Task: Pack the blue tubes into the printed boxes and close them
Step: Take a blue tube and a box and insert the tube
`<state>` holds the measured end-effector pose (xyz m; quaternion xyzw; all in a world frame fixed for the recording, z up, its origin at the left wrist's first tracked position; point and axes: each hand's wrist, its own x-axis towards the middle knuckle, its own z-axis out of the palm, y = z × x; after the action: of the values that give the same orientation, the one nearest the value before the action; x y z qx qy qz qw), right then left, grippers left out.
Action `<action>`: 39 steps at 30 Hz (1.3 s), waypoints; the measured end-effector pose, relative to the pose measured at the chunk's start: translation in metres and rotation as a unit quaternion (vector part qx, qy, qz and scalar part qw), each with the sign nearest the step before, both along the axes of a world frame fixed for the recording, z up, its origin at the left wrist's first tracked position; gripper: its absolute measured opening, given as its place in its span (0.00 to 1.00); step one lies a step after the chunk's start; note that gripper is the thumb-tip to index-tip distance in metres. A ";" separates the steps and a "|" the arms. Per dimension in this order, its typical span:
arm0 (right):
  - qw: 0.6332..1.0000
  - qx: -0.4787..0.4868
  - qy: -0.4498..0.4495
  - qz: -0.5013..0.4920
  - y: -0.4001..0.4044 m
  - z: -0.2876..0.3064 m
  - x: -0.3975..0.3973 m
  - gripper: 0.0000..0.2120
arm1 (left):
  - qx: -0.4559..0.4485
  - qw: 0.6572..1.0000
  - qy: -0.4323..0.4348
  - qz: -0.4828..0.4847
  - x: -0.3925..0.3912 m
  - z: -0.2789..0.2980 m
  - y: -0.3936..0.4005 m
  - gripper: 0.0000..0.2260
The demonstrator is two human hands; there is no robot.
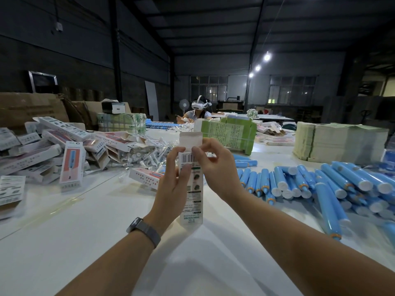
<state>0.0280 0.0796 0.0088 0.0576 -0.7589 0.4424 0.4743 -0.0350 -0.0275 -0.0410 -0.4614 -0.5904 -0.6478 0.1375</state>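
Observation:
I hold one printed box [193, 201] upright over the white table [89, 242], its barcode side facing me. Its top flap [190, 139] stands open above my fingers. My left hand [174, 180] grips the box's left side, fingers curled round it. My right hand [213, 165] pinches the box's upper right edge near the barcode. Whether a tube is inside the box is hidden. Several blue tubes [329, 189] with white caps lie in a loose heap on the table to my right.
A pile of printed boxes [57, 150] covers the table's left side, with clear plastic packets [147, 154] behind my hands. Stacks of green flat cartons [230, 133] and bundled sheets [339, 142] stand at the back right. A person wearing a headset [197, 113] sits at the far end.

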 end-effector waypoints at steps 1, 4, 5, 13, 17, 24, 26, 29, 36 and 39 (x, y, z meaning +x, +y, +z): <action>1.000 -0.011 0.001 0.009 0.000 -0.001 0.001 0.09 | -0.003 1.000 0.001 -0.003 0.000 0.000 0.000 0.14; 0.999 -0.028 0.007 0.021 -0.001 -0.002 0.003 0.11 | -0.009 1.000 0.003 0.002 0.001 0.000 0.000 0.15; 0.999 -0.030 0.010 0.022 -0.001 -0.001 0.003 0.12 | -0.009 1.000 0.002 0.004 0.000 -0.001 0.000 0.15; 0.996 -0.068 0.045 0.031 -0.007 -0.006 0.004 0.13 | 0.000 1.000 0.004 0.014 0.002 -0.003 0.002 0.19; 0.999 -0.016 0.032 0.013 -0.003 -0.005 0.007 0.08 | 0.025 0.999 -0.030 -0.011 0.001 -0.002 0.001 0.24; 0.999 0.031 0.005 0.005 0.001 -0.009 0.014 0.14 | 0.007 1.000 -0.011 0.004 -0.001 0.000 0.000 0.17; 0.999 0.032 0.005 -0.004 0.001 -0.010 0.013 0.13 | 0.009 1.000 -0.006 0.004 -0.001 0.000 0.001 0.18; 0.999 0.030 0.009 -0.002 -0.001 -0.011 0.013 0.11 | 0.015 1.000 -0.008 0.010 -0.003 0.002 0.001 0.26; 1.000 0.011 0.001 0.004 0.001 -0.004 0.012 0.03 | 0.036 0.999 -0.019 -0.003 -0.002 0.002 0.001 0.30; 1.000 0.003 -0.003 0.024 0.002 0.007 0.011 0.06 | 0.035 0.999 -0.022 -0.005 -0.002 0.003 0.001 0.28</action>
<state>0.0392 0.0812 0.0154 0.0753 -0.7602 0.4515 0.4610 -0.0370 -0.0267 -0.0376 -0.4448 -0.5678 -0.6788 0.1375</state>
